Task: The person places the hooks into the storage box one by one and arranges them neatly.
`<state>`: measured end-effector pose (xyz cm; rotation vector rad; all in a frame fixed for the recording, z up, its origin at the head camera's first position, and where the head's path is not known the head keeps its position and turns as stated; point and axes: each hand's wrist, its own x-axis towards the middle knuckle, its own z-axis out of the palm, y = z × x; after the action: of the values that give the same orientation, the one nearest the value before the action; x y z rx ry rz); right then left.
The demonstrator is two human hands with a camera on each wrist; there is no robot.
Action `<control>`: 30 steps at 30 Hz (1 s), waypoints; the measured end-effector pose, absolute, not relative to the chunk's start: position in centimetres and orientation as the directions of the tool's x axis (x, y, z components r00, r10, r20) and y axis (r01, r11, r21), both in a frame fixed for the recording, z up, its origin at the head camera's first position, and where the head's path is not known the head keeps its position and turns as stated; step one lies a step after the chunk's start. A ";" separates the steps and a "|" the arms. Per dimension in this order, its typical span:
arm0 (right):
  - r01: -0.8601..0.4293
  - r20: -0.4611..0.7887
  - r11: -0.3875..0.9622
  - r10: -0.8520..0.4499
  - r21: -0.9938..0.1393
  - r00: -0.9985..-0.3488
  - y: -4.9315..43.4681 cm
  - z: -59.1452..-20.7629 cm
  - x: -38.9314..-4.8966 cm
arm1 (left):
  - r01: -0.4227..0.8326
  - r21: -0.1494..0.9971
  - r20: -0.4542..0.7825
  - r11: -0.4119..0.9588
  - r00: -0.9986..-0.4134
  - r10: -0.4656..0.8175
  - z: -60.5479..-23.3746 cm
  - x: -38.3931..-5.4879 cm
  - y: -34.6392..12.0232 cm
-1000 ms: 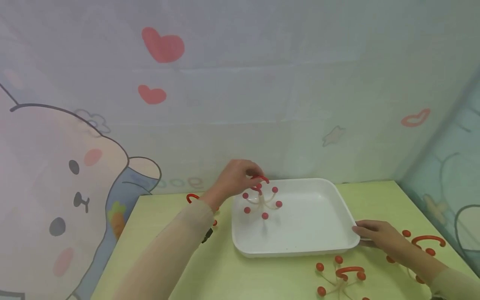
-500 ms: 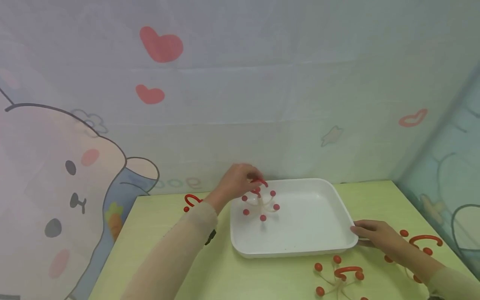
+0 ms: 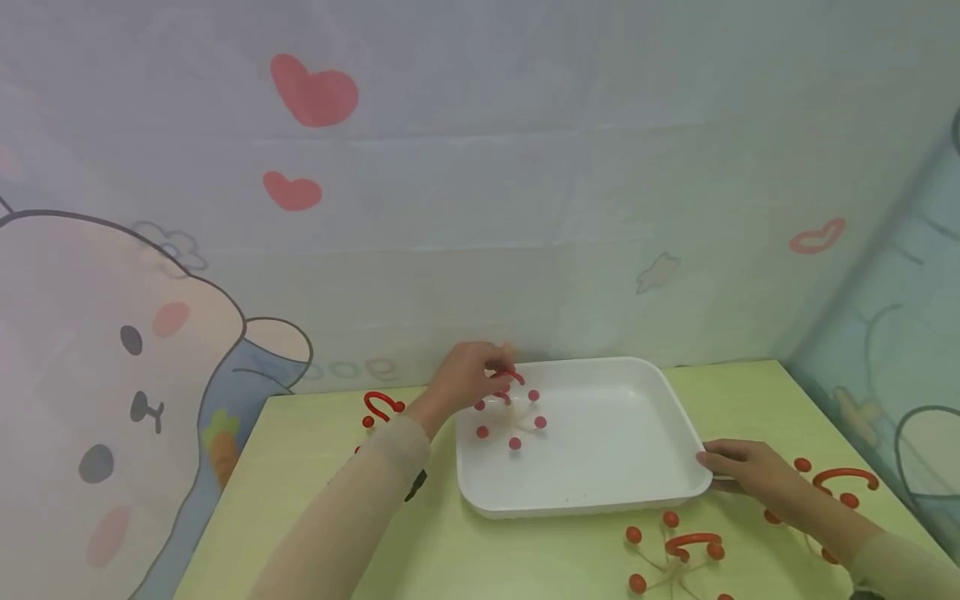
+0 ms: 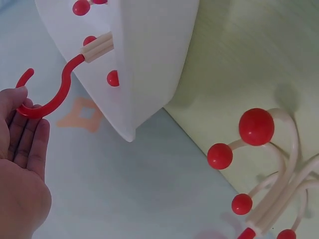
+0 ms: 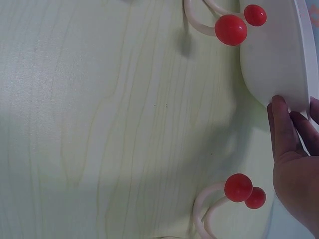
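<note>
Just below the centre of the head view, my left hand (image 3: pixel 465 375) pinches the red hook (image 4: pixel 65 88) of a prong tool (image 4: pixel 98 47) between thumb and fingers; the tool's stem and red balls (image 3: pixel 514 444) lie within the upper left of the tray (image 3: pixel 607 450), though whether the balls bear on its floor I cannot tell; at the tray's right end, my right hand (image 3: pixel 752 468) pinches the edge, thumb at the rim and fingers outside; to manage the tool well here, I judge, I should keep the hook pinch light, bring the balls level and clear of the wall, and brace the tray with the right hand; too quick a letting-go might tip the tool over the rim; the left wrist view, at its left edge, bares the thumb-and-finger pinch that my knuckles partly mask in the head view, and at lower right another prong tool (image 4: pixel 270 201); the right wrist view, at its right edge, shows my fingertips against the tray's outer wall, hidden from above.
</note>
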<state>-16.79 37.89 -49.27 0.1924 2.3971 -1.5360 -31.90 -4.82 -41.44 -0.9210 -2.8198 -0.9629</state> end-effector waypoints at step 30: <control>0.284 -0.328 0.435 -0.027 -0.854 -0.944 37.8 -49.0 -16.8 | 0.516 0.580 0.233 0.630 -0.846 0.479 -42.6 -32.6 -4.5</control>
<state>-16.77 37.79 -49.04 0.2223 2.3993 -1.5121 -32.63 -4.52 -42.56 -0.8508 -2.7847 -1.0184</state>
